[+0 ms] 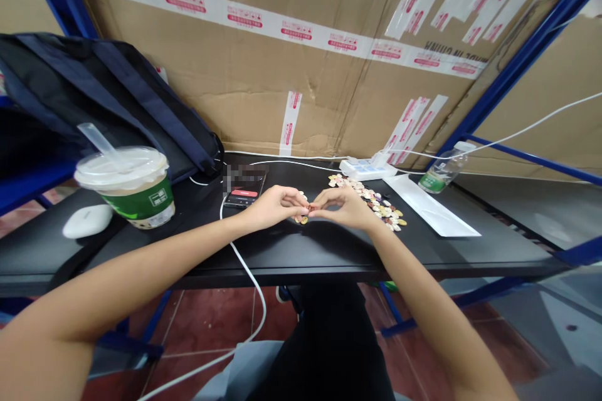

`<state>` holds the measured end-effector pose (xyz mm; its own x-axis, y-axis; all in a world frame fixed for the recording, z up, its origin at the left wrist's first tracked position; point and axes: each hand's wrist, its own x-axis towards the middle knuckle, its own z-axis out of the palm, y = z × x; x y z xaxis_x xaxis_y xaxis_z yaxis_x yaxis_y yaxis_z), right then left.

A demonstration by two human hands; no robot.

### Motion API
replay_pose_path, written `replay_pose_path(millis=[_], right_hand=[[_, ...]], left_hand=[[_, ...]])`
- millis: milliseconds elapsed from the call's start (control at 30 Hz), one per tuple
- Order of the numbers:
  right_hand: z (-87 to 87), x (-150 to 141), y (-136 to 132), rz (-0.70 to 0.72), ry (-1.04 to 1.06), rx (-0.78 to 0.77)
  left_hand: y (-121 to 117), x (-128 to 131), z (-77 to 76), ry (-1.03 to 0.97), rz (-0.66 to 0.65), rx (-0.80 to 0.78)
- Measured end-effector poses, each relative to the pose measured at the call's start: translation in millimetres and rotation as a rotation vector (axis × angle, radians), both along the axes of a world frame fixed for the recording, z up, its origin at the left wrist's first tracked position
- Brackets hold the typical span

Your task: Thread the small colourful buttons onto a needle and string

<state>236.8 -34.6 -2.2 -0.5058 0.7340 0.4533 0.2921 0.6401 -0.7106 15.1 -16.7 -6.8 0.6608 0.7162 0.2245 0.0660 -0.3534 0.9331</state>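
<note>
Above the black table my left hand [276, 208] and my right hand [347, 208] meet fingertip to fingertip. Both are closed in a pinch on a tiny reddish-brown piece [310, 208], mostly covered by the fingers, so its kind is unclear. Just behind and below the fingertips lie a few small pale and yellow pieces [301, 220], partly hidden by my left hand. Beside and behind my right hand spreads a pile of small flat button-like pieces [376, 198] in white, cream, yellow and dark colours.
Left of my hands are a phone [244, 187], a lidded drink cup [136, 191], a white earphone case [88, 220] and a backpack [108, 88]. A power strip [367, 169], white tray [430, 207] and bottle [444, 169] stand right. A white cable [249, 269] hangs over the table edge.
</note>
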Motion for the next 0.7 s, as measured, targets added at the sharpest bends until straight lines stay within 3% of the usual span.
replay_pose_path(millis=[167, 267, 400, 467, 600, 700], right_hand=[[0.6, 15.7, 11.4, -0.233, -0.301, 0.211], [-4.5, 30.0, 21.3, -0.377, -0.474, 0.292], [-7.6, 35.5, 24.0, -0.443, -0.537, 0.335], [-5.0, 28.6, 18.1, -0.39, -0.491, 0.333], [1.3, 4.7, 0.3, -0.099, -0.412, 0.221], [0.8, -9.0, -6.8, 0.008, -0.396, 0.19]], left_hand=[[-1.7, -3.2, 4.5, 0.276, 0.183, 0.39], [-1.3, -5.5, 2.3, 0.404, 0.158, 0.39], [-1.5, -6.9, 1.3, 0.483, 0.148, 0.366], [-2.9, -6.9, 3.6, 0.503, 0.139, 0.348], [-5.0, -7.4, 7.1, 0.487, 0.126, 0.342], [-2.8, -8.5, 4.3, 0.448, 0.107, 0.332]])
